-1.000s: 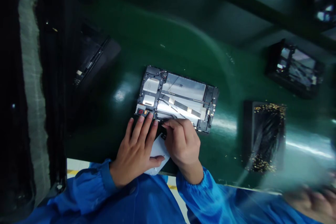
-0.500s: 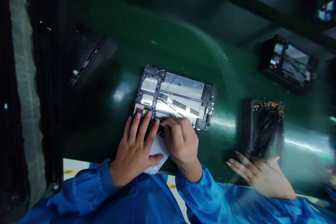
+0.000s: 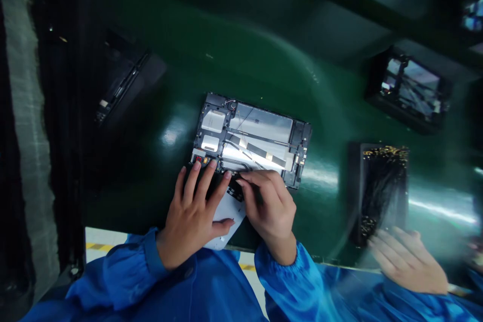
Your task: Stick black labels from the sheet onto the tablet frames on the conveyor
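Observation:
An opened tablet (image 3: 260,133) lies on the green bench, its silver battery, black frame and flat cables showing. My left hand (image 3: 198,216) is open, its fingers spread, with the fingertips on the tablet's lower left edge. Thumb and fingers of my right hand (image 3: 269,206) are pinched at the lower edge, just right of the left forefinger; whatever sits in the pinch is too small to make out. Between my hands a white sheet (image 3: 230,211) with small black pieces on it lies partly hidden under the left thumb.
To the right, a dark tray (image 3: 356,186) holds a bundle of black wires with gold ends; a co-worker's blurred hand (image 3: 411,259) is at its near end. Beyond it stands another opened tablet (image 3: 418,85) on a dark stack. A dark panel-like part (image 3: 124,83) lies at left.
My right hand has shifted slightly right, uncovering more black pieces on the white sheet. My left hand stays nearly in place. The co-worker's hand has moved right, away from the wires.

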`<state>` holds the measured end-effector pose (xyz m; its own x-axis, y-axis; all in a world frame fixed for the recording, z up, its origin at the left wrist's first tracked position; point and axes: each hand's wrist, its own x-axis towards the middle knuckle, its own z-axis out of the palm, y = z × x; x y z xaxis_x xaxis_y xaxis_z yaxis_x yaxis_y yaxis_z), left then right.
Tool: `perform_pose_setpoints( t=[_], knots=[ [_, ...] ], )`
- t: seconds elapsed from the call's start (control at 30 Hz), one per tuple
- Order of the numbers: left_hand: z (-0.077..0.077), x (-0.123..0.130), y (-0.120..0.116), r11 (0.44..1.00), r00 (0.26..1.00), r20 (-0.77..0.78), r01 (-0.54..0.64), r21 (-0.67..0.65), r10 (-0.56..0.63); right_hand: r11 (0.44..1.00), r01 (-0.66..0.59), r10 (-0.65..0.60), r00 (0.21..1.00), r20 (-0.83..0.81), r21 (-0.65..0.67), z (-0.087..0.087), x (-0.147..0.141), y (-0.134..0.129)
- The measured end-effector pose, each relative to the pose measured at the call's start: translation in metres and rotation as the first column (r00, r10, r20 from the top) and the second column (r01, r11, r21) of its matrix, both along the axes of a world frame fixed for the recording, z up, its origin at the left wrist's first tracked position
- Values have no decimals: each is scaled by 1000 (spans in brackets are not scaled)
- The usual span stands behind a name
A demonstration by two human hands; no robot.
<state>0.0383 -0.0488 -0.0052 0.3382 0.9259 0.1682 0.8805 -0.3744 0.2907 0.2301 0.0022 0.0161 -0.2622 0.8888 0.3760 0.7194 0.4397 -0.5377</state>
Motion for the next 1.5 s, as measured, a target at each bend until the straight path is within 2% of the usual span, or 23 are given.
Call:
perform_pose_setpoints(
  t=[0.97,1.07,1.2,1.37,1.5],
  knots=[
    [-1,1,0,1000,1000,9,4,17,-4,999,-22,18,997,75,45,-1,-4,3],
    [-2,1,1,1000,1000,24,-1,31,0,1000,-5,4,1000,9,12,4,-2,-6],
    [-3,2,-4,998,999,38,-12,57,10,994,104,-108,990,-92,-45,10,-4,-32],
    [-1,7,-12,997,998,16,-65,41,65,977,48,-71,992,-103,-210,7,-9,-55],
    [1,7,-14,998,998,-3,-56,41,56,975,98,-117,990,-83,-201,2,-4,-56]
  ],
)
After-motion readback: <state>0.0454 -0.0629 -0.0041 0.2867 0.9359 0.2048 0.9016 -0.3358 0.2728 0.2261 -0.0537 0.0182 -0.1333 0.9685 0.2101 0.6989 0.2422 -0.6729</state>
